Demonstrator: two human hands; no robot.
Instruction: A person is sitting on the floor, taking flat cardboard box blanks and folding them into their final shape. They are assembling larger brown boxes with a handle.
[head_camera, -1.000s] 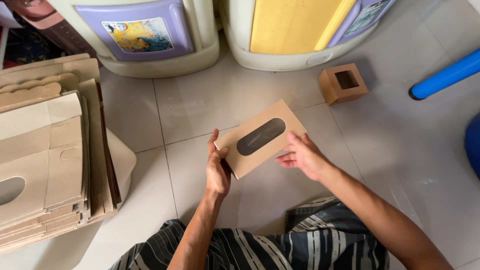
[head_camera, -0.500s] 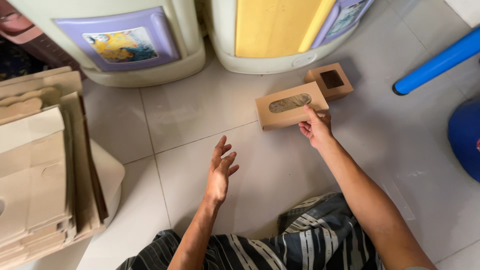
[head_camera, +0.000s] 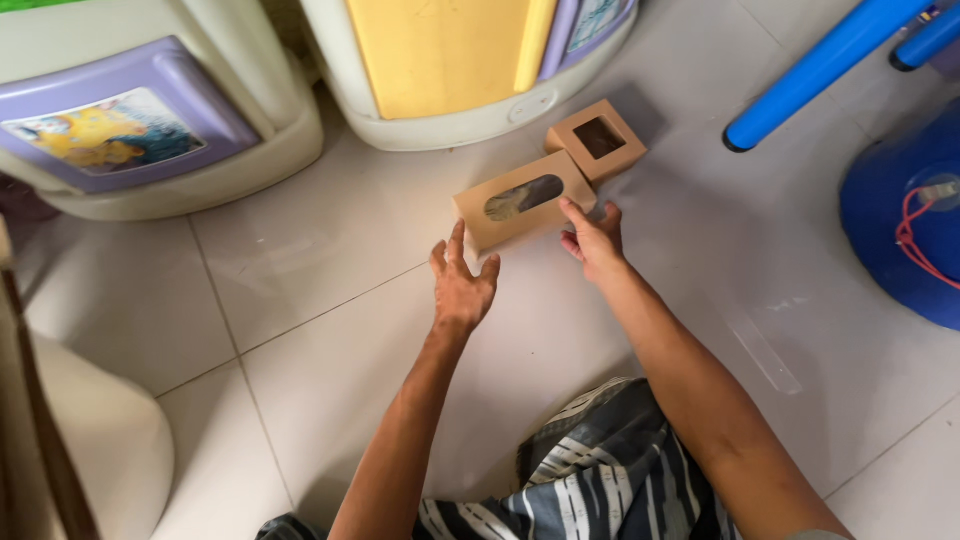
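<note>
Two hands at the windowed box (head_camera: 524, 203)'s near edge; right hand (head_camera: 592, 238) fingertips seemingly touching; left hand (head_camera: 461, 283) spread open, holding nothing; bare floor (head_camera: 320, 300) left.

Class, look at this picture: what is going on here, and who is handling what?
A person sitting on a tiled floor has a long brown cardboard box with an oval window lying in front of them. The right hand touches its near right corner with the fingertips. The left hand hovers open just short of the box, holding nothing. A smaller square window box sits right behind it, near two plastic cabinets.
</note>
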